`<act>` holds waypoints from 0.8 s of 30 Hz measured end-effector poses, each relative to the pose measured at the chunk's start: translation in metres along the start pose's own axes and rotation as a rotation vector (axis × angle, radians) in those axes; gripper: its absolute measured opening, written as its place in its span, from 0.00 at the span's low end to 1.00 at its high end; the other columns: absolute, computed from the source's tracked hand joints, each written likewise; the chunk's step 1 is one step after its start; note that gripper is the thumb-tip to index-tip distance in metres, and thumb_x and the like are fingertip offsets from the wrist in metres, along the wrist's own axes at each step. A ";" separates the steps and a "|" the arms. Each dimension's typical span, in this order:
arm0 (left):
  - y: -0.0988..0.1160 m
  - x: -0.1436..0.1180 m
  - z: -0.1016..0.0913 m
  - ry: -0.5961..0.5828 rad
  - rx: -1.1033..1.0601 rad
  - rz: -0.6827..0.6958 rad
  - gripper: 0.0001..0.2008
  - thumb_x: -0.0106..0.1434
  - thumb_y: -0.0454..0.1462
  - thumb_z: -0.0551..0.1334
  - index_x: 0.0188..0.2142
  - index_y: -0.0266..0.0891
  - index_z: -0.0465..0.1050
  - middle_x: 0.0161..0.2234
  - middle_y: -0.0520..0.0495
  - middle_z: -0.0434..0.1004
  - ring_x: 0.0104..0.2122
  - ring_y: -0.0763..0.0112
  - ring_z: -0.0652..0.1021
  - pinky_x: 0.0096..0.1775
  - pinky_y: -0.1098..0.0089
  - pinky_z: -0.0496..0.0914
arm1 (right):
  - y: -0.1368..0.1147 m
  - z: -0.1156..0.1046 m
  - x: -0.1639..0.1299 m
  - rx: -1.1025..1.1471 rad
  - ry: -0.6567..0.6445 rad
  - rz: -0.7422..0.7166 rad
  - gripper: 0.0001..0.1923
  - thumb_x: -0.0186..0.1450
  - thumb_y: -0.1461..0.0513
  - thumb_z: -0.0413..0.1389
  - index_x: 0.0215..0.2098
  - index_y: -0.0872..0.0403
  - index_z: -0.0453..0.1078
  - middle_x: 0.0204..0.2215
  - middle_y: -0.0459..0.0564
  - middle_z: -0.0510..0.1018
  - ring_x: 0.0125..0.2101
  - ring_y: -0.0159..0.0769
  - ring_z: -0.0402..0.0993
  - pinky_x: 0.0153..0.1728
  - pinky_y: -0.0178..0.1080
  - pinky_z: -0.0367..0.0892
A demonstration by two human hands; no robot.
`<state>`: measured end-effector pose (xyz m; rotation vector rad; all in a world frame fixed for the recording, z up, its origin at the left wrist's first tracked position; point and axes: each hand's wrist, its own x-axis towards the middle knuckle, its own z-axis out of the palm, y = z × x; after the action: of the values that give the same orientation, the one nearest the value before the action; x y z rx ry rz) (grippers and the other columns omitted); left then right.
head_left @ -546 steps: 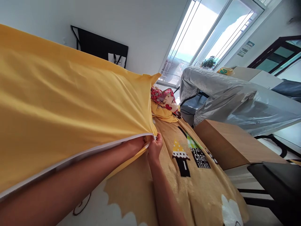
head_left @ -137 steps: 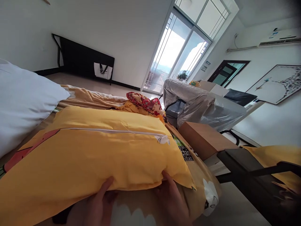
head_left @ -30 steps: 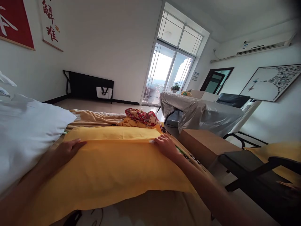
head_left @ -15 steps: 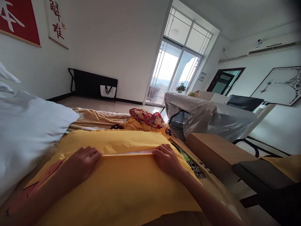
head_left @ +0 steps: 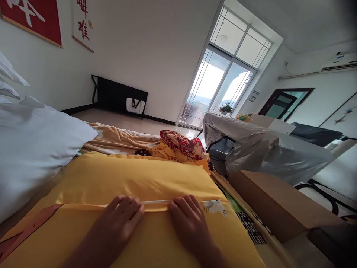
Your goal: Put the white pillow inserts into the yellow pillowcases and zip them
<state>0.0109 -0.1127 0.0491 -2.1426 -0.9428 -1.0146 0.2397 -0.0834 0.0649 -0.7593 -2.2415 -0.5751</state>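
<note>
Now both hands, left hand (head_left: 119, 219) and right hand (head_left: 188, 223), lie flat with fingers spread, gripping nothing, on the yellow pillow (head_left: 145, 182) before them, pressing its white zipper (head_left: 156, 203) seam; smoothing likely needs light, even pressure.

Bright daylight floods through the tall glass balcony doors (head_left: 216, 93), overexposed; wide-angle distortion bends edges, corners darken.

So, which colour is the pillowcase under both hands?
Yellow pillowcase, with a white zipper line; head view.
</note>
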 end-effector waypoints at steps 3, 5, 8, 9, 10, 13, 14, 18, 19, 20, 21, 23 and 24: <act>0.006 -0.003 0.004 -0.010 -0.039 -0.019 0.18 0.66 0.27 0.45 0.41 0.35 0.73 0.41 0.44 0.75 0.44 0.64 0.71 0.49 0.62 0.59 | 0.000 0.000 -0.007 0.060 0.019 0.007 0.12 0.67 0.71 0.46 0.35 0.56 0.69 0.28 0.50 0.72 0.31 0.34 0.63 0.35 0.38 0.61; 0.008 -0.005 0.005 -0.031 -0.069 -0.035 0.18 0.67 0.28 0.45 0.42 0.36 0.74 0.42 0.46 0.76 0.46 0.64 0.71 0.52 0.62 0.57 | 0.000 -0.003 -0.008 0.064 0.009 -0.002 0.12 0.67 0.70 0.46 0.35 0.56 0.70 0.28 0.50 0.73 0.30 0.34 0.64 0.35 0.39 0.61; 0.009 -0.007 0.005 -0.022 -0.075 -0.074 0.19 0.69 0.31 0.44 0.42 0.37 0.74 0.40 0.47 0.78 0.45 0.66 0.72 0.52 0.63 0.57 | -0.001 -0.009 -0.008 0.053 -0.015 -0.004 0.12 0.69 0.69 0.45 0.36 0.56 0.70 0.27 0.49 0.73 0.30 0.34 0.66 0.34 0.39 0.62; 0.010 -0.008 0.005 -0.021 -0.076 -0.079 0.20 0.69 0.31 0.43 0.42 0.37 0.75 0.40 0.47 0.78 0.44 0.66 0.72 0.52 0.63 0.56 | -0.001 -0.011 -0.008 0.056 -0.032 -0.010 0.12 0.69 0.69 0.45 0.36 0.56 0.70 0.27 0.49 0.74 0.31 0.34 0.66 0.34 0.39 0.62; 0.010 -0.009 0.005 -0.020 -0.077 -0.081 0.20 0.69 0.31 0.43 0.42 0.37 0.75 0.40 0.47 0.78 0.43 0.67 0.72 0.53 0.62 0.56 | -0.002 -0.013 -0.009 0.061 -0.047 -0.016 0.13 0.69 0.69 0.45 0.37 0.56 0.70 0.27 0.49 0.74 0.31 0.34 0.67 0.34 0.39 0.62; 0.010 -0.013 0.003 -0.027 -0.098 -0.072 0.21 0.69 0.32 0.43 0.44 0.37 0.74 0.41 0.46 0.78 0.44 0.67 0.72 0.54 0.63 0.55 | -0.003 -0.016 -0.011 0.084 -0.070 -0.035 0.14 0.69 0.69 0.43 0.38 0.57 0.71 0.28 0.50 0.75 0.31 0.34 0.67 0.36 0.39 0.62; 0.010 -0.014 0.003 -0.028 -0.107 -0.071 0.21 0.69 0.32 0.43 0.44 0.37 0.74 0.41 0.46 0.78 0.45 0.67 0.72 0.55 0.63 0.55 | -0.003 -0.016 -0.011 0.089 -0.070 -0.037 0.14 0.69 0.69 0.43 0.39 0.57 0.71 0.28 0.50 0.75 0.31 0.34 0.67 0.36 0.39 0.62; 0.010 -0.012 0.001 -0.017 -0.089 -0.086 0.22 0.69 0.31 0.42 0.43 0.39 0.75 0.40 0.47 0.79 0.44 0.68 0.73 0.56 0.64 0.54 | -0.001 -0.017 -0.012 0.055 -0.026 0.018 0.12 0.68 0.69 0.45 0.38 0.56 0.70 0.30 0.50 0.76 0.32 0.35 0.68 0.36 0.40 0.62; 0.010 -0.010 0.000 -0.026 -0.075 -0.095 0.22 0.69 0.31 0.42 0.43 0.39 0.75 0.40 0.47 0.79 0.44 0.68 0.73 0.56 0.63 0.54 | -0.001 -0.018 -0.011 0.029 -0.018 0.041 0.12 0.67 0.70 0.46 0.39 0.56 0.70 0.30 0.51 0.76 0.32 0.35 0.69 0.36 0.40 0.62; 0.009 -0.009 0.000 -0.033 -0.061 -0.103 0.21 0.68 0.31 0.42 0.43 0.40 0.75 0.40 0.47 0.79 0.44 0.67 0.73 0.57 0.62 0.53 | 0.000 -0.019 -0.011 0.001 -0.011 0.057 0.11 0.67 0.70 0.46 0.40 0.56 0.70 0.31 0.51 0.77 0.32 0.35 0.69 0.36 0.40 0.62; 0.009 -0.008 0.000 -0.039 -0.052 -0.108 0.21 0.68 0.31 0.43 0.43 0.40 0.75 0.40 0.47 0.79 0.44 0.67 0.73 0.57 0.61 0.53 | 0.001 -0.020 -0.011 -0.024 -0.011 0.063 0.11 0.67 0.70 0.47 0.41 0.56 0.70 0.31 0.51 0.77 0.32 0.35 0.69 0.36 0.40 0.62; 0.009 -0.008 0.000 -0.046 -0.048 -0.103 0.21 0.68 0.31 0.43 0.43 0.39 0.75 0.41 0.46 0.79 0.44 0.67 0.73 0.58 0.60 0.52 | 0.003 -0.022 -0.012 -0.056 -0.008 0.050 0.12 0.67 0.70 0.47 0.43 0.56 0.69 0.30 0.51 0.77 0.32 0.35 0.69 0.37 0.41 0.62; 0.009 -0.009 0.000 -0.042 -0.048 -0.086 0.22 0.68 0.31 0.42 0.43 0.39 0.75 0.41 0.46 0.79 0.44 0.67 0.73 0.58 0.61 0.52 | 0.004 -0.023 -0.012 -0.064 -0.008 0.041 0.12 0.67 0.70 0.47 0.43 0.56 0.69 0.30 0.51 0.77 0.31 0.35 0.69 0.36 0.41 0.62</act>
<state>0.0141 -0.1215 0.0403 -2.1866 -1.0491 -1.0465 0.2603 -0.0978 0.0717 -0.8389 -2.2189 -0.6278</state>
